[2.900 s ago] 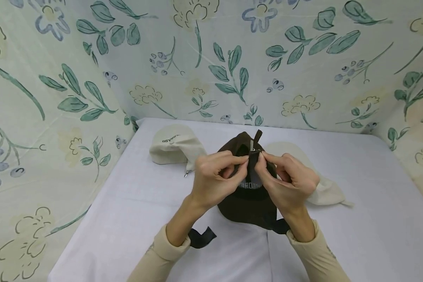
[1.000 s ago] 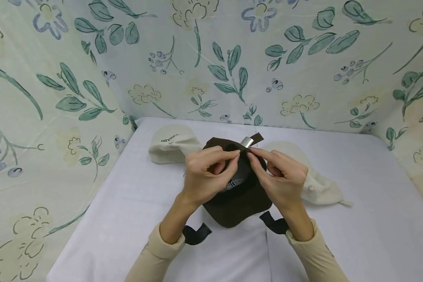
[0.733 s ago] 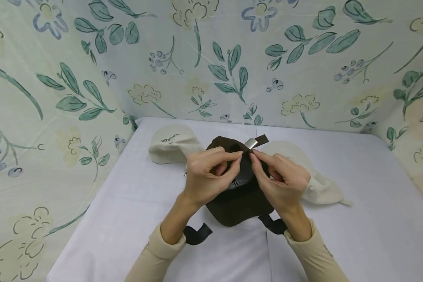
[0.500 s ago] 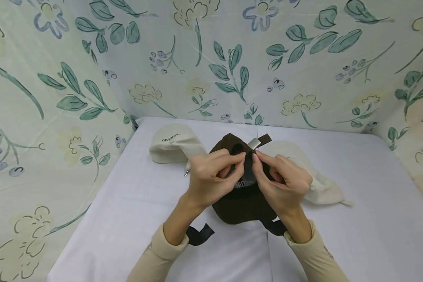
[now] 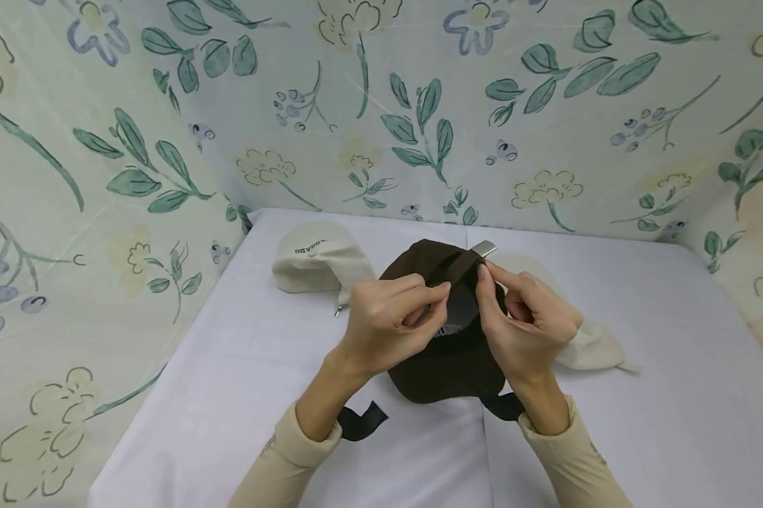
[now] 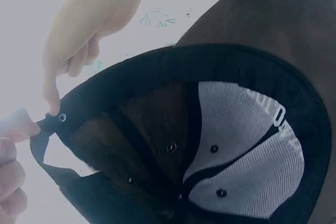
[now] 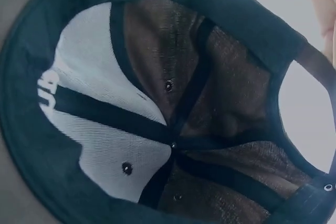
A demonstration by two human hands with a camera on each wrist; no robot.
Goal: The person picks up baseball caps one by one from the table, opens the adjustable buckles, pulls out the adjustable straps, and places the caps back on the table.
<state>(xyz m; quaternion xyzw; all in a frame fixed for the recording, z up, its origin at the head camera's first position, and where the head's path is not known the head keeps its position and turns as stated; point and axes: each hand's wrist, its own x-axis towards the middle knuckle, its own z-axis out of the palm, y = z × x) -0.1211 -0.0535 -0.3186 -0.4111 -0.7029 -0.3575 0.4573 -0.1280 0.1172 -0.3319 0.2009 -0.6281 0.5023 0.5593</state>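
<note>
A dark brown baseball cap (image 5: 441, 381) is held up over the white table, its brim toward me and its inside showing. At the back opening, my left hand (image 5: 390, 317) pinches the cap's strap (image 5: 462, 267) between thumb and forefinger. With thumb and forefinger, my right hand (image 5: 530, 314) grips the band's other side, just below a silver buckle (image 5: 483, 248). A small metal eyelet (image 6: 62, 117) shows beside the fingertips in the left wrist view. Pale lining (image 7: 123, 145) with white lettering is visible inside the cap in the right wrist view. The fingers partly hide the strap's end.
A cream cap (image 5: 317, 257) with dark lettering lies at the back left of the white-covered table (image 5: 241, 395). Another cream cap (image 5: 593, 346) lies behind my right hand, partly hidden. Floral fabric (image 5: 356, 134) hangs around the table. Black straps (image 5: 362, 422) trail from my wrists.
The strap's tail, which stuck out beyond the buckle, now runs back toward my left fingers. My right hand has moved slightly right and the buckle has shifted right with it.
</note>
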